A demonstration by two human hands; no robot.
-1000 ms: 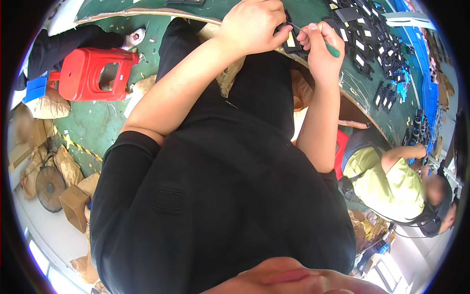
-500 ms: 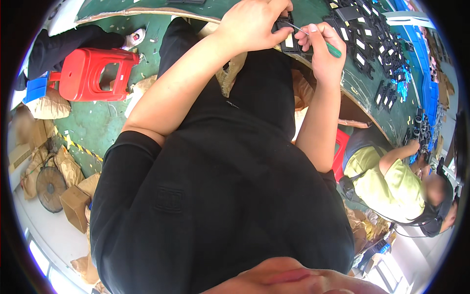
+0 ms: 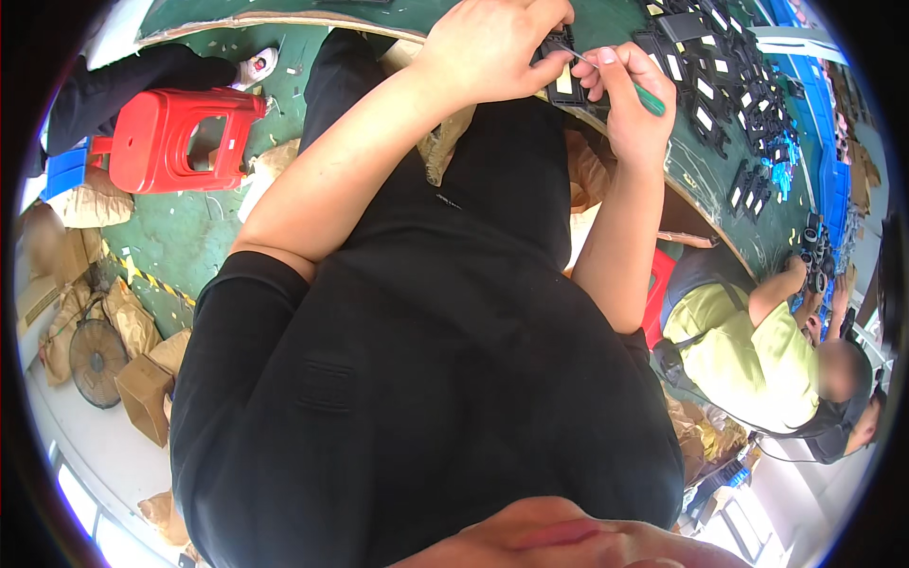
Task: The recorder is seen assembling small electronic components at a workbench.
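Observation:
At the near edge of the green workbench (image 3: 606, 21), my left hand (image 3: 492, 52) is closed on a black plastic part (image 3: 565, 87) with a pale rectangle on it. Thumb and fingers press it from the left, and much of the part is hidden under them. My right hand (image 3: 636, 109) grips a slim tool with a green handle (image 3: 650, 100) and a thin metal shaft, its kind not clear. The shaft points left onto the black part beside my left thumb; the exact contact of the tip cannot be made out.
Many similar black parts (image 3: 705, 118) lie to the right on the bench, with small blue pieces (image 3: 781, 161) beyond them. A co-worker in a yellow-green top (image 3: 739, 360) sits at the right. A red stool (image 3: 180, 142), cartons (image 3: 144, 398) and a fan (image 3: 98, 363) stand left.
My hands, the tool and the black part keep nearly the same hold and place, with only a slight shift. The co-worker's hands have moved at the far right.

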